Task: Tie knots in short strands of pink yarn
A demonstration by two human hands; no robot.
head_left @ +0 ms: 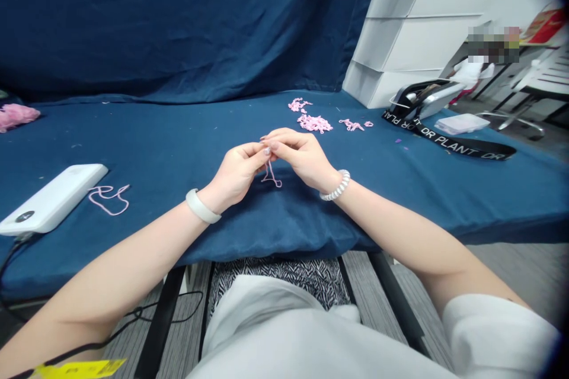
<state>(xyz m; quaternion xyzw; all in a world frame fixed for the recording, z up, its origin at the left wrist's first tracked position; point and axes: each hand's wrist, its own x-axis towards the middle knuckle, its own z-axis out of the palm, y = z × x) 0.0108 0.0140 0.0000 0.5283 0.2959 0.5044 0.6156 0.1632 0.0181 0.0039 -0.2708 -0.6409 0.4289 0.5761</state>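
Over the middle of the blue-covered table, my left hand (242, 170) and my right hand (302, 157) meet at the fingertips. Both are closed in a pinch on a thin pink cord (272, 179), whose looped end hangs below the fingers. The part of the cord between the fingertips is hidden. Beyond my hands lies a pile of small pink cord pieces (315, 124), with a smaller cluster (299, 105) behind it and a few pieces (352, 124) to its right.
A white power bank (56, 195) with a black cable lies at the left beside a loose pink cord (109, 198). Fluffy pink material (18, 116) is farther back. At the right are a black bag with a lettered strap (448, 142), a clear plastic box (462, 124) and white boxes (400, 29).
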